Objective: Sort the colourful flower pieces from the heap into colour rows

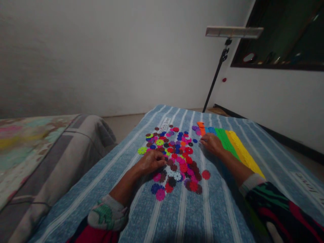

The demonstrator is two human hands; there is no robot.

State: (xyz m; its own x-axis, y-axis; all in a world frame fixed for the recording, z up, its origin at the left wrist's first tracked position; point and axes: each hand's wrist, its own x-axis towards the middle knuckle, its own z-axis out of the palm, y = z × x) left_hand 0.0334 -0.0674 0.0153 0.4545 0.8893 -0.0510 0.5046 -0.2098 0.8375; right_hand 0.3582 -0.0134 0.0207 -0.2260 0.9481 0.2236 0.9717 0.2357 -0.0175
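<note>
Lying on blue striped-cloth counter (pixel 172 209): bright discs (pixel 188 160). Left hand (pixel 152 161) among them, right hand (pixel 212 143) alongside; both curled, grip unclear. Beyond: lamp (pixel 234 32), pale wall (pixel 126 57).

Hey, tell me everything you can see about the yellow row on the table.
The yellow row is a long, narrow, bright band with a bumpy surface; blur hides any separate pieces. It lies flat on the blue striped cloth, slanting from its far end toward the person's right cuff, where it passes from sight. An orange row runs alongside its left edge.
</note>
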